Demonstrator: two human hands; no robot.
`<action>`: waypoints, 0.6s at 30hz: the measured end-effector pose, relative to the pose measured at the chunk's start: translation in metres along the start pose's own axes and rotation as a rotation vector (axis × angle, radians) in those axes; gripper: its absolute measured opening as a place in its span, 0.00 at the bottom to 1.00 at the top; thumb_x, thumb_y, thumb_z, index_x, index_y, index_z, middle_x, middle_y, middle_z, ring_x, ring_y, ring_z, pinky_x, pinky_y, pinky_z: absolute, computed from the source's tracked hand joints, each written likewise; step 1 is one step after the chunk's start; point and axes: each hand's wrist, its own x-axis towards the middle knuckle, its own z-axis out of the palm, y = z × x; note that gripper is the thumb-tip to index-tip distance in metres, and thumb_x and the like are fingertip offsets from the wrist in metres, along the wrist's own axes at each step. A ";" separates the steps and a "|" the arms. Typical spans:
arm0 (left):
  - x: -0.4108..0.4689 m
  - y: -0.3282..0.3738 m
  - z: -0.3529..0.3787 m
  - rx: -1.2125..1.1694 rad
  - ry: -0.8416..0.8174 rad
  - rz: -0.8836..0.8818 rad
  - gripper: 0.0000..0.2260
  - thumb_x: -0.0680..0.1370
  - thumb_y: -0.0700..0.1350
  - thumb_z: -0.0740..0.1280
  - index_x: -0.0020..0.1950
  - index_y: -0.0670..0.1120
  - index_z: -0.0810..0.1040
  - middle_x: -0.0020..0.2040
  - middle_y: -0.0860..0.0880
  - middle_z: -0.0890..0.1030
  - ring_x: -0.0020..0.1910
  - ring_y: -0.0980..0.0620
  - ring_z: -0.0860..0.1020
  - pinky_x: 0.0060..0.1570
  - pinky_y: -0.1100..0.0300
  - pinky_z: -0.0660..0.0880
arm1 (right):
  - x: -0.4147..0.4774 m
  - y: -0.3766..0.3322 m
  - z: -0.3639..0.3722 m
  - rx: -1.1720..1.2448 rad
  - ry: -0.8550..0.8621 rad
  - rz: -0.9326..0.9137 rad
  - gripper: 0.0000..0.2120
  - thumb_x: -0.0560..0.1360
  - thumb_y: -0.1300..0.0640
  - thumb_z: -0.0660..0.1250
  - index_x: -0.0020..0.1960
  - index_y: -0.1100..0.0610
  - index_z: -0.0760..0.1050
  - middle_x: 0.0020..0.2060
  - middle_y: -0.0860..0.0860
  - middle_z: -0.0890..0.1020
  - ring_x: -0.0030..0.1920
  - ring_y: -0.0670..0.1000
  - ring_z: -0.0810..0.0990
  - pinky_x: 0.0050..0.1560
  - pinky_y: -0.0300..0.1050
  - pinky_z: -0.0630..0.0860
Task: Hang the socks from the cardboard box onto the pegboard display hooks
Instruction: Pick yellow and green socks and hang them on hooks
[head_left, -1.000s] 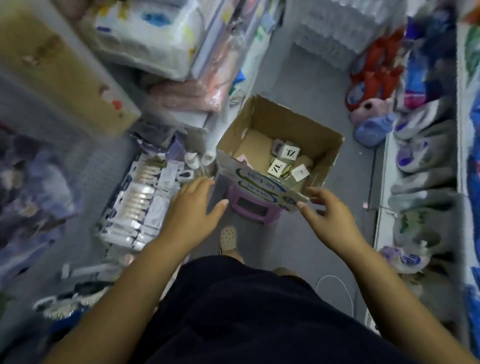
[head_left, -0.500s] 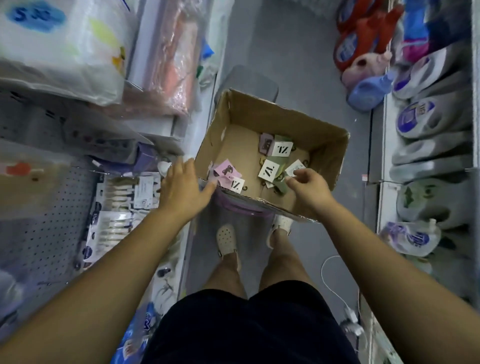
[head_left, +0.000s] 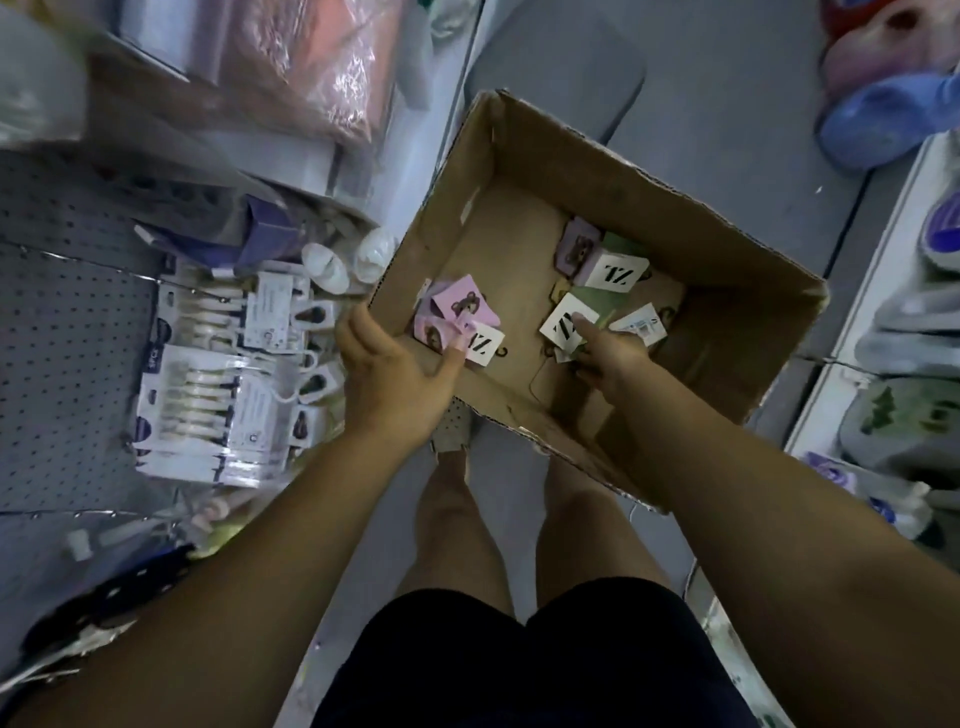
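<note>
Socks (head_left: 613, 273) lay loose in the cardboard box (head_left: 727, 244). The left hand (head_left: 400, 374) gripped its near wall, thumb inside, and the right hand (head_left: 610, 356) pinched a white-tagged sock pack (head_left: 561, 325).

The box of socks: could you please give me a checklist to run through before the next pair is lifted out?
1. Box steadied: the left hand grips its near-left corner. Ok.
2. Socks in the box: several packs lie on its floor. Ok.
3. Right hand on a pack: its fingers lie on a white-tagged pack. Ok.
4. Firm grip on that pack: cannot tell.
5. Pack free of its neighbours: it lies against other packs. Cannot tell.
6. Free hook on the pegboard: too blurred. Cannot tell.
</note>
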 end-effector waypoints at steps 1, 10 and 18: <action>0.001 -0.001 0.002 0.002 0.008 0.001 0.51 0.73 0.63 0.73 0.80 0.38 0.47 0.77 0.37 0.54 0.75 0.36 0.61 0.70 0.41 0.68 | 0.005 -0.001 0.002 -0.003 0.013 0.010 0.28 0.70 0.43 0.78 0.59 0.60 0.76 0.53 0.57 0.83 0.52 0.56 0.82 0.59 0.56 0.81; 0.001 -0.003 0.002 0.005 0.020 0.019 0.46 0.77 0.57 0.71 0.80 0.35 0.46 0.78 0.37 0.52 0.74 0.36 0.64 0.66 0.46 0.71 | -0.008 -0.010 0.028 -0.070 0.024 -0.033 0.14 0.80 0.47 0.68 0.53 0.58 0.75 0.59 0.58 0.83 0.52 0.54 0.83 0.58 0.47 0.79; 0.003 -0.005 0.000 -0.044 -0.012 0.036 0.43 0.80 0.57 0.66 0.80 0.37 0.44 0.78 0.38 0.50 0.76 0.36 0.60 0.70 0.43 0.69 | -0.039 0.002 0.066 -0.172 -0.342 -0.341 0.06 0.78 0.62 0.71 0.50 0.61 0.74 0.38 0.52 0.84 0.34 0.48 0.82 0.35 0.40 0.80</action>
